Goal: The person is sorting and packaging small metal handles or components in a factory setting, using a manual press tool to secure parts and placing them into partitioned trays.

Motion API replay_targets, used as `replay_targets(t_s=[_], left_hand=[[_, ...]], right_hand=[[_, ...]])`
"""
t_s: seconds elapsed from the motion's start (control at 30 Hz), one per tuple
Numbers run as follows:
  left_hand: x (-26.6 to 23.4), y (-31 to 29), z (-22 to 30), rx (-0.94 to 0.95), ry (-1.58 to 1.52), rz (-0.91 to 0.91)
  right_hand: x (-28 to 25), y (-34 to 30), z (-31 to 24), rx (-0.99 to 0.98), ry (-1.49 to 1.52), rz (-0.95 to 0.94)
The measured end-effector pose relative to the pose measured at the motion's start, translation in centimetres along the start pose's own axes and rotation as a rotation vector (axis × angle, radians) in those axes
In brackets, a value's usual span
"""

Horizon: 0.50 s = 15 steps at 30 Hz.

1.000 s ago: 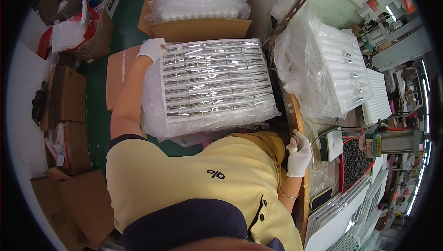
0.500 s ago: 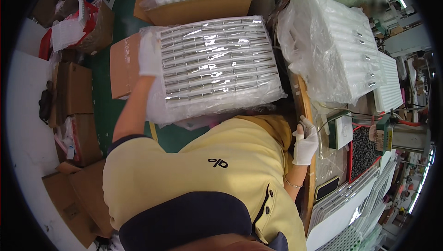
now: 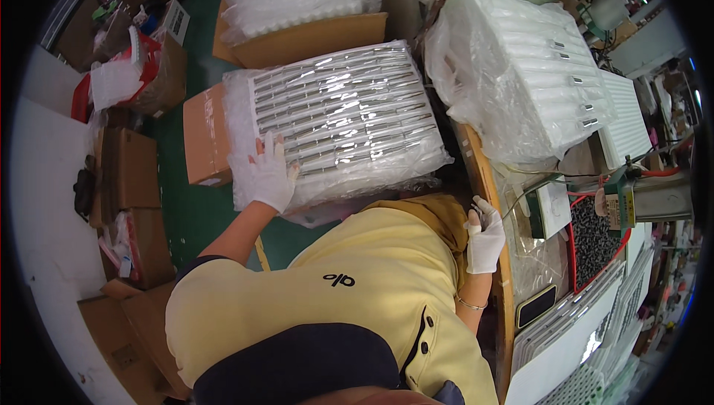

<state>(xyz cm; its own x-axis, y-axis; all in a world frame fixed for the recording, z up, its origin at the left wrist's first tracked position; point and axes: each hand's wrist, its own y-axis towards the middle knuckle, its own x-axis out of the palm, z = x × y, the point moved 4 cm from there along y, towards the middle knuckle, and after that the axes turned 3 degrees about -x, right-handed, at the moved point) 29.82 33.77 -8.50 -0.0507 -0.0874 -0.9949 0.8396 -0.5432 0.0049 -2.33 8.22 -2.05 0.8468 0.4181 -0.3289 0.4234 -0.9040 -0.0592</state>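
Note:
My left hand [image 3: 271,179], in a white glove with bare fingertips, lies with fingers spread over the near left corner of a tray of shiny metal tubes [image 3: 364,100]. The tubes lie in several rows, and clear plastic wrap [image 3: 242,122] hangs around the tray's sides. At the edge of the wooden workbench [image 3: 483,163] is my right hand [image 3: 485,241], gloved the same way. Its thumb and fingers are bent toward each other around something small and dark that I cannot make out.
On the bench sit a plastic-covered stack of white trays [image 3: 520,70], a red bin of small dark parts [image 3: 595,238], a phone [image 3: 535,306] and a green-and-grey machine [image 3: 647,197]. Cardboard boxes [image 3: 204,133] stand left of the tube tray, with an open carton [image 3: 312,37] behind it.
My left hand has come back from the far left edge of the tray to its near left corner, fingers spreading. My right hand stays by the bench edge, nearly unmoved. The view has shifted slightly.

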Motion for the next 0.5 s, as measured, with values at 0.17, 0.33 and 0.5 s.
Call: replay_targets(t_s=[0.17, 0.33, 0.5], left_hand=[[-5.1, 5.1, 1.8, 0.014, 0.063, 0.069], [-10.3, 18.1, 8.0, 0.334, -0.290, 0.620], [-13.5, 28.1, 15.5, 0.129, -0.054, 0.615]], right_hand=[[-0.8, 0.4, 1.6, 0.029, 0.050, 0.064], [-0.4, 1.7, 1.2, -0.033, -0.008, 0.051], [-1.6, 2.3, 1.9, 0.039, 0.008, 0.086]])
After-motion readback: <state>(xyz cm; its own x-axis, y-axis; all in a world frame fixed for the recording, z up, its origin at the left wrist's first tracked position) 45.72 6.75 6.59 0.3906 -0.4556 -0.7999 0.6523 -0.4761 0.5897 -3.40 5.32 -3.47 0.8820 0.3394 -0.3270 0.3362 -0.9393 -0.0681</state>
